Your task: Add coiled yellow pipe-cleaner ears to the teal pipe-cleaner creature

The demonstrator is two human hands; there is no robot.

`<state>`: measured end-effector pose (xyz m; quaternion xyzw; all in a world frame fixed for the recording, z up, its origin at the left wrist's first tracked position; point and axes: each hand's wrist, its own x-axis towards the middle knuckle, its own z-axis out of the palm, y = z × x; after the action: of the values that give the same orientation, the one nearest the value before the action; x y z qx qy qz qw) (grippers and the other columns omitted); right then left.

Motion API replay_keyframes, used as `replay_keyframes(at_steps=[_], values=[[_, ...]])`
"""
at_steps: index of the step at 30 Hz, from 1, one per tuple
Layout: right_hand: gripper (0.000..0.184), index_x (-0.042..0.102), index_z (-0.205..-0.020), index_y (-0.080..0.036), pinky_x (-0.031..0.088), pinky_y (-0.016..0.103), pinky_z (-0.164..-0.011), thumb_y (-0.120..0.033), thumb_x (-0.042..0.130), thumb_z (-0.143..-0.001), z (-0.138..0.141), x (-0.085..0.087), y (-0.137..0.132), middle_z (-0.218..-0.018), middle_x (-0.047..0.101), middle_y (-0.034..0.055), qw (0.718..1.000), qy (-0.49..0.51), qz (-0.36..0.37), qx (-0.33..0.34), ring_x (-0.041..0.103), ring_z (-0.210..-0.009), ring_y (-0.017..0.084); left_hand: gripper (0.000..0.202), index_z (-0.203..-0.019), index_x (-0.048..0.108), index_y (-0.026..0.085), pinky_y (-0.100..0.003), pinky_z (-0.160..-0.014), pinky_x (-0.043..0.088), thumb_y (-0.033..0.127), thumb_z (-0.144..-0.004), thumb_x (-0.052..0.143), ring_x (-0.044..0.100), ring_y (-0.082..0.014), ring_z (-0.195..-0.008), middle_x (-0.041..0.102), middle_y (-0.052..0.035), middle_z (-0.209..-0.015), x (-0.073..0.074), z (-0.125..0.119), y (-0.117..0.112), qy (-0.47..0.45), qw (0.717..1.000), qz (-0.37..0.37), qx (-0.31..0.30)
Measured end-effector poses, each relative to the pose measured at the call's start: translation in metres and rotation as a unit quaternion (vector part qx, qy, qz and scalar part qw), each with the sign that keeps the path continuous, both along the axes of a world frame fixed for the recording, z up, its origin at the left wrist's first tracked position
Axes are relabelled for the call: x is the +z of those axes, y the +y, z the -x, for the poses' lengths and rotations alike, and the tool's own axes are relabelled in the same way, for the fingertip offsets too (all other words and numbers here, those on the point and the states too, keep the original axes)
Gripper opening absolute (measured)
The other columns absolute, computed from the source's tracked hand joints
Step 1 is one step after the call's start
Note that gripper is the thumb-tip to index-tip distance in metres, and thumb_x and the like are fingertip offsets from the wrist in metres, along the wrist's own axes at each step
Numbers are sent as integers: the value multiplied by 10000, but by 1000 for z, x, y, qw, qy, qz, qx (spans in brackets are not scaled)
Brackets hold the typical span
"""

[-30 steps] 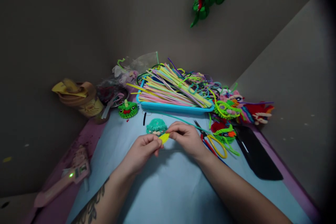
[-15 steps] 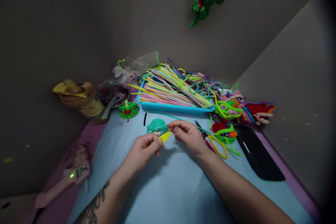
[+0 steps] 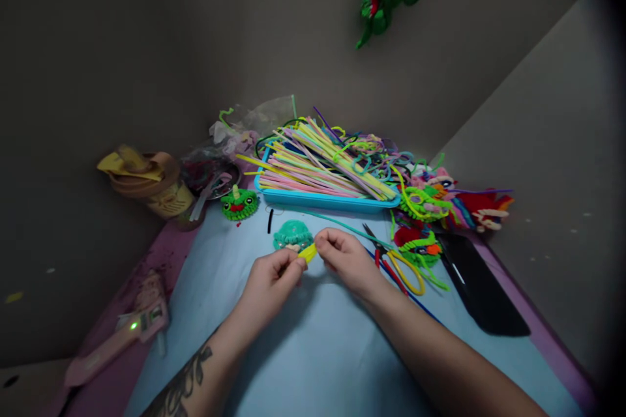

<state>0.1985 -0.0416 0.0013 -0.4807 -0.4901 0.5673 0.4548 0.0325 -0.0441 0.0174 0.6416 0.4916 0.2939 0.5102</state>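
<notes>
While your left hand point(image 3: 274, 275) pinches the yellow piece point(image 3: 308, 253) midway between the left and right edges of the desk point(image 3: 169, 244), your right hand point(image 3: 345, 257) sits at its tip, grip unclear. Judged risk: loose left pinch, piece twists; overpulling, it bends.

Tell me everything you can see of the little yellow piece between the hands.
The small, slender, bright yellow piece looks soft, but its texture and any separate parts are too small to make out. It slants up to the right above the pale blue work surface, beside the lower edge of a rounded teal fuzzy piece in this view. The left hand pinches its lower end, hiding it; the fingertips of the right hand are at its upper end, though whether they grip is unclear.
</notes>
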Motion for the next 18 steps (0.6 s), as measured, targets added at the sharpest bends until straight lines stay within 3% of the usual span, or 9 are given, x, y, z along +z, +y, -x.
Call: replay_keyframes(at_steps=[3, 6, 12, 18], values=[[320, 581, -804, -168, 329, 214, -478, -483, 616, -762, 6, 0, -1, -592, 485, -36, 999, 46, -13, 7, 407, -501, 91, 300, -575, 511, 165, -209, -507, 293, 357, -805, 491, 400, -100, -526, 463, 36, -548, -2, 0, 0, -22, 999, -9, 27], [263, 605, -745, -163, 412, 245, -627, -416, 675, -726, 13, -1, -5, -700, 581, 2, 998, 66, -23, 8, 514, -649, 127, 306, -570, 514, 162, -204, -506, 297, 349, -812, 495, 398, -94, -521, 458, 40, -544, -2, -2, -2, -17, 998, -32, 42], [212, 547, -627, -170, 390, 233, -592, -312, 655, -742, 22, -6, -10, -600, 510, -35, 995, 77, -17, -59, 453, -568, 102, 298, -626, 591, 148, -208, -556, 359, 344, -829, 496, 493, -115, -585, 566, 8, -607, -5, -3, -3, -11, 999, -38, 29], [234, 483, -647, -180, 368, 231, -583, -337, 598, -778, 11, -6, -5, -631, 469, -27, 994, -24, -67, -78, 431, -604, 111, 188, -866, 662, 150, -235, -648, 418, 296, -770, 590, 577, -154, -713, 672, -38, -815, -14, -1, 0, -16, 999, -46, 17]])
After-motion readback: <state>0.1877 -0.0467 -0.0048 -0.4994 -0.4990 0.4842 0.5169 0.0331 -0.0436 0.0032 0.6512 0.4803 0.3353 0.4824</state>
